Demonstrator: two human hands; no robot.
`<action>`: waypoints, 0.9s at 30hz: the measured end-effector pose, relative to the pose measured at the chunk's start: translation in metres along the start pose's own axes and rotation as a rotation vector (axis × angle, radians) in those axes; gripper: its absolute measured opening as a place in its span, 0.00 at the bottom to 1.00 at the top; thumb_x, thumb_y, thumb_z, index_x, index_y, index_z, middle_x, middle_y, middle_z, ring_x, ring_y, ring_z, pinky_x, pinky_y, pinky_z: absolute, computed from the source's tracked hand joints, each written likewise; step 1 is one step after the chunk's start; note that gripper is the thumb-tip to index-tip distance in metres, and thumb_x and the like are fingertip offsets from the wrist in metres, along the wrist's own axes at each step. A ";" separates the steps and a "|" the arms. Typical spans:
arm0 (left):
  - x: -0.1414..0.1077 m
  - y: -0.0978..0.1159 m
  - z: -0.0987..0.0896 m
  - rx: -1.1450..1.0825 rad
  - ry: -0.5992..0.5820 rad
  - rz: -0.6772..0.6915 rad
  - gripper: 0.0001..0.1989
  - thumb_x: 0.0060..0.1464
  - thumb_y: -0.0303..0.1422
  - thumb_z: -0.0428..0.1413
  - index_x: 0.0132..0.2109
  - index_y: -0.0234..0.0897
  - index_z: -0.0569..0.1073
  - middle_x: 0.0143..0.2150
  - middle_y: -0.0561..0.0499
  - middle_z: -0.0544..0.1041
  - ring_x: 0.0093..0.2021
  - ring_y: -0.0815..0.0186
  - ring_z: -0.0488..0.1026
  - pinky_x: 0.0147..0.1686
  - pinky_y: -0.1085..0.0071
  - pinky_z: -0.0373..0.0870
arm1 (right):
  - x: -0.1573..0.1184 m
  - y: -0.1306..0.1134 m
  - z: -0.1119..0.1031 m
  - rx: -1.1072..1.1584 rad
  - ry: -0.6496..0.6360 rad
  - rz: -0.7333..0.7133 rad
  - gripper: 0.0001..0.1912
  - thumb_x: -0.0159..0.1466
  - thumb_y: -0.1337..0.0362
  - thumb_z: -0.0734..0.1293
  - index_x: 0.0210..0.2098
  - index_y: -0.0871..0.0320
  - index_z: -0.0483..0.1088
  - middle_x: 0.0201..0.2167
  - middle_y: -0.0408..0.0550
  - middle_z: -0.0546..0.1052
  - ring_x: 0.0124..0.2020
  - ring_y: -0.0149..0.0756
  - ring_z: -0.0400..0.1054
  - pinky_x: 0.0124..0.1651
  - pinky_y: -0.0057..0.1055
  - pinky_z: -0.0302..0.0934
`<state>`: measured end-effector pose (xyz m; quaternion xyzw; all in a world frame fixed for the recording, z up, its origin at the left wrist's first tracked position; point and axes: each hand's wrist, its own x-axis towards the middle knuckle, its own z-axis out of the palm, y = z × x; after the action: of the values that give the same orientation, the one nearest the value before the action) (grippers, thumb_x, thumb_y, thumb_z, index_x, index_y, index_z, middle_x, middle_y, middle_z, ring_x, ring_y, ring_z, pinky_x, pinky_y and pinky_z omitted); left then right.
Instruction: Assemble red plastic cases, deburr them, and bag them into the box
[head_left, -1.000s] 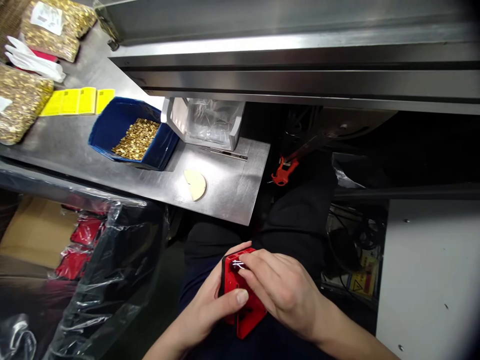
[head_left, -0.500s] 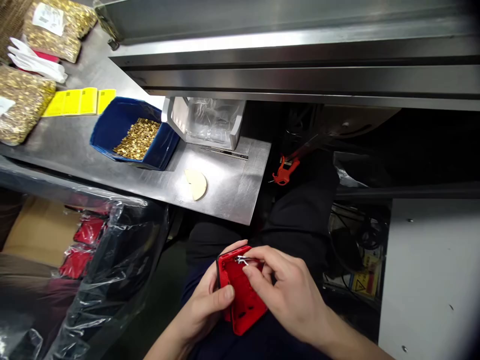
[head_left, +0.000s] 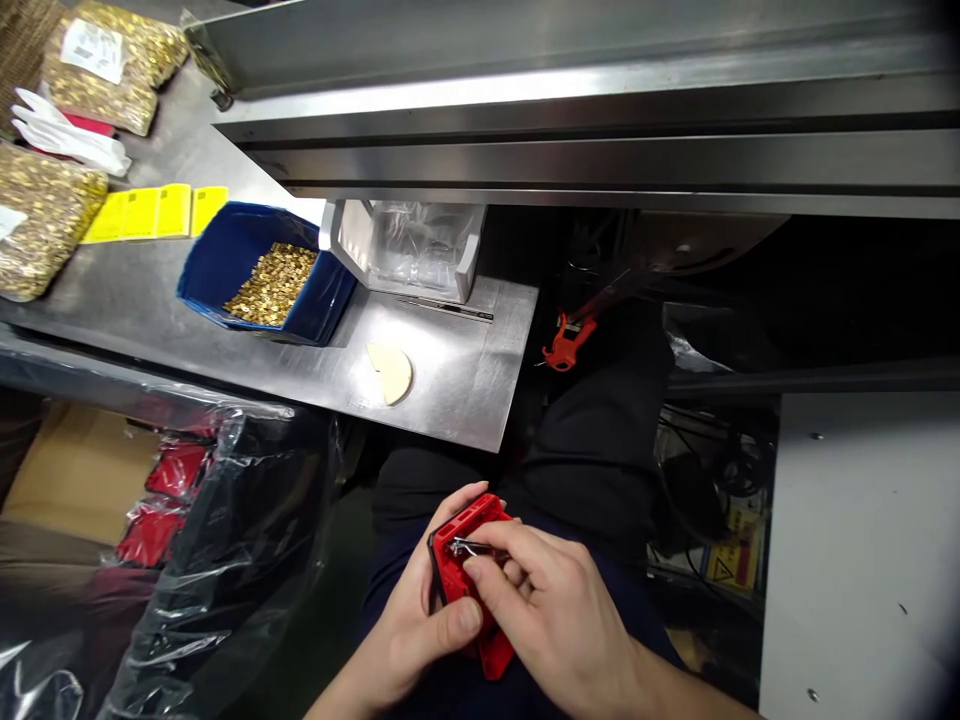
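A red plastic case (head_left: 496, 650) with a black edge is held over my lap, tilted with its hollow inside facing up. My left hand (head_left: 429, 610) wraps round its left side, the thumb lying on the near face. My right hand (head_left: 551, 600) pinches a small silvery metal part (head_left: 466, 547) between thumb and forefinger, at the upper inside of the case. A thin dark piece shows beside the metal; its full shape is hidden by my fingers.
On the steel table (head_left: 300, 375) are a blue bin (head_left: 217, 255) of brass pieces, a grey bin (head_left: 466, 262) of clear bags, tweezers (head_left: 450, 309) and a cream disc (head_left: 391, 372). An orange tool (head_left: 564, 342) hangs beyond my lap. Plastic-lined box (head_left: 82, 460) at left.
The red case has tilted more steeply and shifted slightly left. My right hand has moved left and a little down with the metal part, staying at the case.
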<state>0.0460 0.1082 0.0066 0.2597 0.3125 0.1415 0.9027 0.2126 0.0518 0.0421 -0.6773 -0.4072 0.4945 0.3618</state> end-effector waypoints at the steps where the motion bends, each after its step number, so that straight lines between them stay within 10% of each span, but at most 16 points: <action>1: 0.000 0.000 0.000 0.000 0.006 -0.003 0.45 0.57 0.44 0.66 0.74 0.45 0.53 0.68 0.37 0.68 0.69 0.40 0.63 0.68 0.45 0.60 | 0.000 0.000 0.000 0.000 0.007 -0.019 0.09 0.69 0.65 0.67 0.47 0.53 0.78 0.36 0.41 0.82 0.27 0.29 0.74 0.37 0.23 0.70; 10: 0.000 0.000 0.003 -0.058 0.066 -0.038 0.44 0.56 0.44 0.66 0.73 0.47 0.56 0.68 0.39 0.68 0.68 0.41 0.65 0.67 0.50 0.61 | 0.004 0.002 -0.003 0.011 -0.023 -0.080 0.08 0.72 0.68 0.65 0.45 0.53 0.77 0.37 0.41 0.82 0.33 0.30 0.76 0.37 0.23 0.69; 18: -0.012 -0.003 -0.005 -0.112 -0.059 -0.070 0.31 0.64 0.47 0.57 0.70 0.45 0.64 0.65 0.41 0.72 0.64 0.43 0.69 0.61 0.50 0.68 | 0.012 -0.003 -0.035 -0.342 -0.086 -0.524 0.16 0.73 0.72 0.64 0.59 0.61 0.69 0.50 0.52 0.81 0.47 0.39 0.77 0.49 0.34 0.71; 27: -0.012 -0.006 -0.009 -0.062 -0.111 -0.101 0.32 0.64 0.47 0.58 0.71 0.48 0.62 0.67 0.42 0.69 0.64 0.45 0.69 0.63 0.49 0.64 | 0.012 -0.003 -0.027 -0.560 -0.072 -0.711 0.12 0.71 0.73 0.66 0.54 0.65 0.71 0.36 0.52 0.83 0.34 0.41 0.78 0.33 0.37 0.68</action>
<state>0.0313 0.1016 0.0026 0.2232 0.2700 0.0909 0.9322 0.2404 0.0618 0.0467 -0.5495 -0.7449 0.2338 0.2975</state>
